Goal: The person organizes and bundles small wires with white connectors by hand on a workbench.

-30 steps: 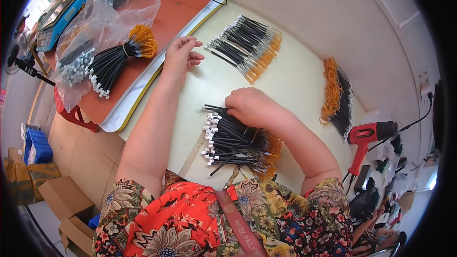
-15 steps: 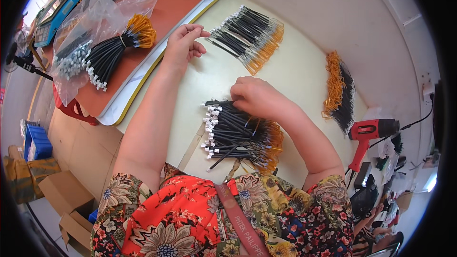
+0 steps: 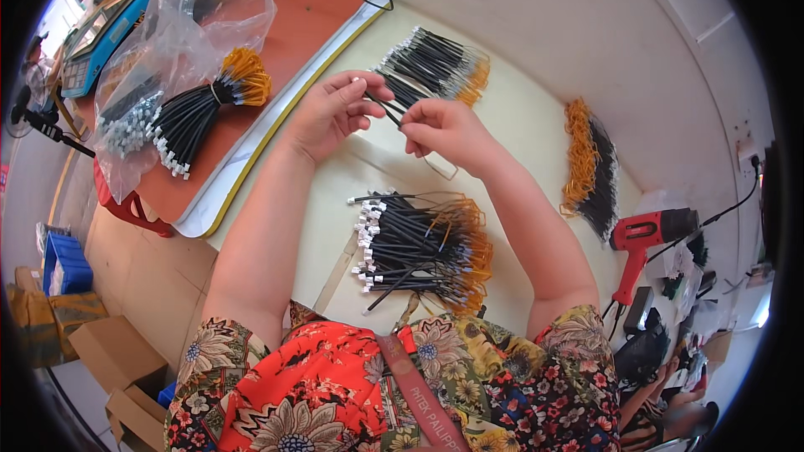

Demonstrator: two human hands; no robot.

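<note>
Between my two hands, above the pale tabletop, is a short black cable (image 3: 392, 115) with a thin wire loop hanging below. My left hand (image 3: 331, 117) pinches its upper end between thumb and forefinger. My right hand (image 3: 448, 132) grips it lower down, fingers closed. Just beyond my hands lies a neat row of similar cables (image 3: 431, 63), black with white ends and orange-yellow wire loops, partly covered by my fingers. Nearer to me is a loose pile of these cables (image 3: 410, 238), white connectors to the left and yellow loops to the right.
Another cable pile (image 3: 599, 172) lies along the wall at right, by a red heat gun (image 3: 638, 243). At left, a reddish-brown board (image 3: 306, 21) carries a tied cable bundle (image 3: 193, 113), a clear plastic bag (image 3: 243, 4) and a blue scale (image 3: 105, 42). Cardboard boxes (image 3: 121, 347) stand below left.
My right hand has lifted from the near pile and moved away from me, with a cable in it. My left hand has closed from a loose, empty pose onto that cable.
</note>
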